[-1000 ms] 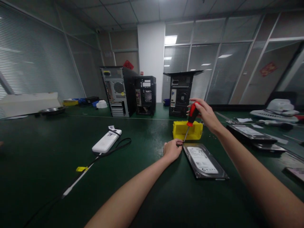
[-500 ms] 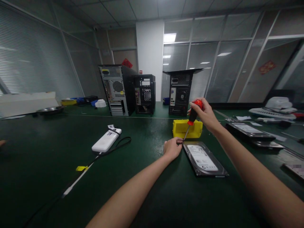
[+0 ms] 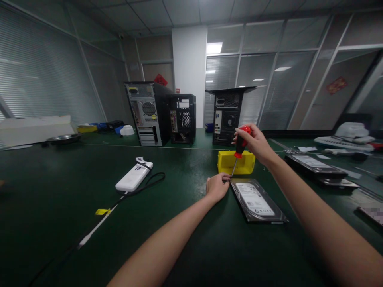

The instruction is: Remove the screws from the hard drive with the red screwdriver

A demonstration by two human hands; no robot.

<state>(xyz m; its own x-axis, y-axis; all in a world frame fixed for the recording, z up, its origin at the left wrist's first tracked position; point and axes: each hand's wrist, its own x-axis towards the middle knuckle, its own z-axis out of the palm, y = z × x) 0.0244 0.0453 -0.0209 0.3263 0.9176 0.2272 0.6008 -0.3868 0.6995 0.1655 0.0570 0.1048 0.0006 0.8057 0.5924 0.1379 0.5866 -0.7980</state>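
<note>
A red and black screwdriver point(image 3: 241, 142) is in my right hand point(image 3: 250, 139), its shaft slanting down to the near-left top corner of a silver hard drive point(image 3: 255, 199). The drive lies flat on the green table with its white label up. My left hand point(image 3: 217, 186) rests on the table at that same corner, fingers bent together beside the screwdriver tip; what they pinch, if anything, is too small to make out. Just behind the drive stands a yellow plastic bin point(image 3: 248, 163), partly behind the screwdriver.
A white power bank point(image 3: 134, 176) with a black strap and cable lies left of centre. Three computer cases point(image 3: 163, 115) stand at the back. Stacked hard drives point(image 3: 317, 165) lie on the right, a white helmet point(image 3: 350, 131) behind them. A metal dish point(image 3: 64, 138) is far left.
My right hand and the screwdriver handle have tilted slightly left, making the shaft a little more upright. My left hand and the hard drive have stayed in place.
</note>
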